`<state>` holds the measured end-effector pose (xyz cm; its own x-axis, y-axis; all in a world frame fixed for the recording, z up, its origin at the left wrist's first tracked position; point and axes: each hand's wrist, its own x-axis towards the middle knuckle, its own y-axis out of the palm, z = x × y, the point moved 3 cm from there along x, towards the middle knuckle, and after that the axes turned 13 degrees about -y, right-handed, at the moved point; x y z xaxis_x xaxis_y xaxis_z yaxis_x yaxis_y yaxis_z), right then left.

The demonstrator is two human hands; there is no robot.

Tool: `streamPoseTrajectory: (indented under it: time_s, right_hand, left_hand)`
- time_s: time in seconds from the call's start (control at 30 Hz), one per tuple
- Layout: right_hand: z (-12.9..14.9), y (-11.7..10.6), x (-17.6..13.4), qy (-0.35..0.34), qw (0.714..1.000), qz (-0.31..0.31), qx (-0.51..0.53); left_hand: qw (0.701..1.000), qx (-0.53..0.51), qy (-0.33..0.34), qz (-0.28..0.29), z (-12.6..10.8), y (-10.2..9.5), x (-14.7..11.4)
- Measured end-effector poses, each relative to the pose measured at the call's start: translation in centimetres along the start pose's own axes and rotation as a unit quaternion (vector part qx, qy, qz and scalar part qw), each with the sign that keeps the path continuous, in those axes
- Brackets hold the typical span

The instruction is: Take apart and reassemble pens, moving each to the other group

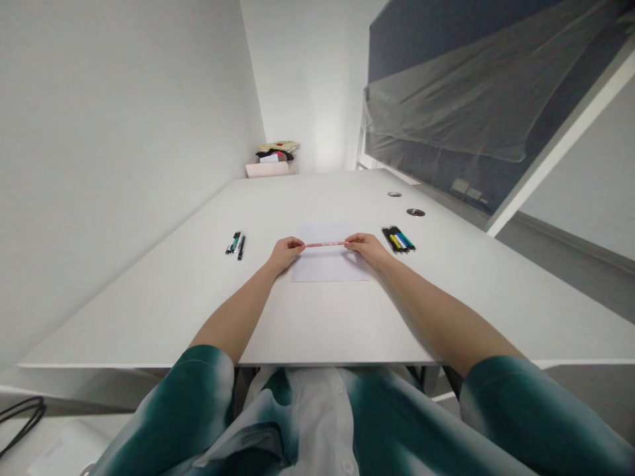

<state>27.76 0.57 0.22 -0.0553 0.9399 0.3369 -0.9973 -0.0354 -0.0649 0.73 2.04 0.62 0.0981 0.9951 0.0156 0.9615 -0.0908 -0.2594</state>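
A thin salmon-pink stick (325, 244) bears pale markings along its middle. Beneath it, the paper (330, 270) is white with a faint lilac tint, against a plain white worktop (307, 330). The pens (235, 242) to the left are black with teal-green; the markers (398, 239) to the right are black with yellow, white, blue and green. The shirt (198, 390) blends deep teal into white in soft, cloudy patches. The far box (268, 170) is pale pink, the large panel (421, 53) dark slate blue.
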Motion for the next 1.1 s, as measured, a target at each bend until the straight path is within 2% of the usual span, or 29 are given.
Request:
streamPoseTrajectory:
  time_s: [0.5, 1.1]
  right_hand:
    - [0.4, -0.06, 0.01, 0.009, 1.0, 0.011, -0.016]
    - [0.37, 0.19, 0.16, -0.015, 0.999, 0.011, -0.039]
  left_hand:
    - [1.0, 0.023, 0.01, -0.005, -0.26, 0.11, 0.07]
    - [0.997, 0.074, 0.015, -0.016, -0.3, 0.31, 0.2]
